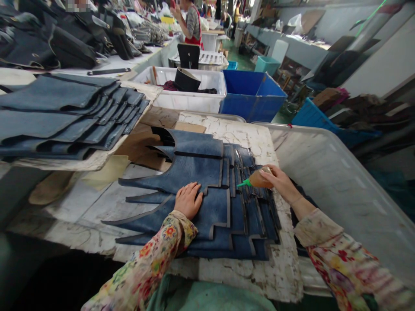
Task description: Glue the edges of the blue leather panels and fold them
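Several blue leather pieces [199, 172] lie overlapped in two rows on a worn white board [285, 268], their stepped edges fanned toward the right. My left hand [189, 200] rests flat on the pieces near the middle, fingers stretched out. In my right hand [279, 181] is a glue bottle [260, 178] with amber contents and a green nozzle, tilted so the tip points left and down over the fanned edges. Dark shiny strips run along those edges. I cannot tell whether the nozzle touches the leather.
More blue leather pieces [55, 95] lie stacked on a raised board at left. Beyond the board stand a white bin [191, 101] and a blue bin [253, 93]. A large translucent tub [340, 172] is at right. Another person [193, 26] works farther back.
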Tool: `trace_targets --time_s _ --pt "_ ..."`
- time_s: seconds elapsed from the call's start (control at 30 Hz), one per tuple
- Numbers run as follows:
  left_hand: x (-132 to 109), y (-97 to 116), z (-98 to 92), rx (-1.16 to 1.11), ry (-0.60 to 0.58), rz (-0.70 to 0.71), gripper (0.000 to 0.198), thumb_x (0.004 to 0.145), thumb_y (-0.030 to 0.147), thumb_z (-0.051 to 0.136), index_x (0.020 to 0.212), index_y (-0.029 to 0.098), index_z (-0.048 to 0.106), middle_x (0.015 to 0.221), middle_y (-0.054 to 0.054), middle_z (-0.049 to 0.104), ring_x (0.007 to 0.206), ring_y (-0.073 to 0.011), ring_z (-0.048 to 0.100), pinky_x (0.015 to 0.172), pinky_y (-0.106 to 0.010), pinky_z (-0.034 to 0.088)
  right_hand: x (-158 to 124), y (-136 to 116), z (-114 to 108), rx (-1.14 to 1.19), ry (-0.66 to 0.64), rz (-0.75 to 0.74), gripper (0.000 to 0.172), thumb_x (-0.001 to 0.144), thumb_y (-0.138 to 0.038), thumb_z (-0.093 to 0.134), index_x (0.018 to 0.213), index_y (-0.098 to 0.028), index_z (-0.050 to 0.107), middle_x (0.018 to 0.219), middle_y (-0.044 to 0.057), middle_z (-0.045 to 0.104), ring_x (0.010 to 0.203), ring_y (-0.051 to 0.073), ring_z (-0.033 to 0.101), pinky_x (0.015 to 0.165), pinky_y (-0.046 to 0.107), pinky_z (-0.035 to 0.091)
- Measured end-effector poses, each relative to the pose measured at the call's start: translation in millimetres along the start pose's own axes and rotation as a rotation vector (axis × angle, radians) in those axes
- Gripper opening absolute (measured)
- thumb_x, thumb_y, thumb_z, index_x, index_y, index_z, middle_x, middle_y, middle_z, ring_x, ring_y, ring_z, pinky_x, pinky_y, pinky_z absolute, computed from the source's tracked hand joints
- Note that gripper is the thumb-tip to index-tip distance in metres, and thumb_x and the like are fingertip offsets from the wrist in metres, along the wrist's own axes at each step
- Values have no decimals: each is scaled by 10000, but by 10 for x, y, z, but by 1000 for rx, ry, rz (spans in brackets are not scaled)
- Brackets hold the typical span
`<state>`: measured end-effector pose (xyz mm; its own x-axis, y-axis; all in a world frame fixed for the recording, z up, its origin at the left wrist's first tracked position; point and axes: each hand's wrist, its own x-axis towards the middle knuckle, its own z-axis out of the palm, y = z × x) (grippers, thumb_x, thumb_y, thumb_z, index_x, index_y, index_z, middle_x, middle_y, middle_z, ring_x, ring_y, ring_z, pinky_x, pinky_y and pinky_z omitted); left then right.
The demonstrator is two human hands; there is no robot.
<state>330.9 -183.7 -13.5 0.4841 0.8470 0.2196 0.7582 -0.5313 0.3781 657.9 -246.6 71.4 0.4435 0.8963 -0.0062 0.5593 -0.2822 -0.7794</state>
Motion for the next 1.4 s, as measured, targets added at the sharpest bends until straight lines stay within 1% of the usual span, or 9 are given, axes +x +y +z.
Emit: trace_targets --time_s 0.1,0.23,0.33,0.5,0.63,0.8,1.03,1.27,1.4 --pt "0 7 -2 1 3 -6 356 880 361 388 1178 227 528 1251 -49 532 1163 -209 457 993 -396 320 -8 4 17 -25 64 -39 491 694 -555 585 1020 -189 572 973 57 609 919 244 560 854 399 436" --pt "-3 2 10 4 14 -2 358 877 361 391 1179 227 531 1248 -53 533 1160 -212 460 990 -397 326 -101 54 -14 -1 -16 -27 470 708 -560 576 1014 -203 583 937 46 622 888 243 574 810 382 464" --pt "-5 -8 25 7 18 1 358 879 361 387 1178 225 530 1246 -51 535 1159 -211 460 986 -400 326 -179 82 -43 44 0 -24 472 713 -563 571 1015 -201 594 926 51 631 865 250 583 744 364 492" --pt "-5 -11 33 16 16 -1 359 883 366 380 1179 225 526 1252 -43 531 1163 -207 455 988 -394 318 -255 65 -26 68 13 -60 475 707 -556 582 1024 -203 588 926 51 632 875 252 580 746 369 499" --pt "-5 -1 25 16 27 3 357 882 367 382 1172 224 533 1244 -39 536 1158 -205 459 985 -392 321 -392 23 -39 71 -35 -12 471 707 -543 588 1039 -209 574 942 53 628 887 255 581 749 374 499" --pt "-6 2 33 19 36 11 355 880 363 387 1170 222 535 1241 -44 538 1155 -204 460 981 -382 322 -615 -27 -101 87 -203 65 443 718 -536 578 1008 -200 582 976 62 626 919 261 577 791 373 483" --pt "-3 10 34 30 28 7 355 883 366 384 1172 221 530 1243 -39 538 1152 -199 460 979 -378 318 -715 -39 -104 67 -112 48 492 719 -550 560 1064 -199 533 1002 65 600 947 265 557 827 382 454" --pt "-11 9 42 23 33 7 354 881 365 389 1171 221 531 1243 -38 538 1151 -193 461 986 -373 311 -1061 33 -190 10 -284 4 457 748 -518 559 1097 -228 509 1071 44 571 1020 255 517 917 383 395" --pt "-7 8 45 19 37 8 351 877 361 395 1167 220 534 1240 -36 539 1150 -194 463 983 -375 315 -1160 78 -188 29 -263 -27 445 758 -492 567 1113 -234 494 1068 39 558 1003 240 517 909 368 398"
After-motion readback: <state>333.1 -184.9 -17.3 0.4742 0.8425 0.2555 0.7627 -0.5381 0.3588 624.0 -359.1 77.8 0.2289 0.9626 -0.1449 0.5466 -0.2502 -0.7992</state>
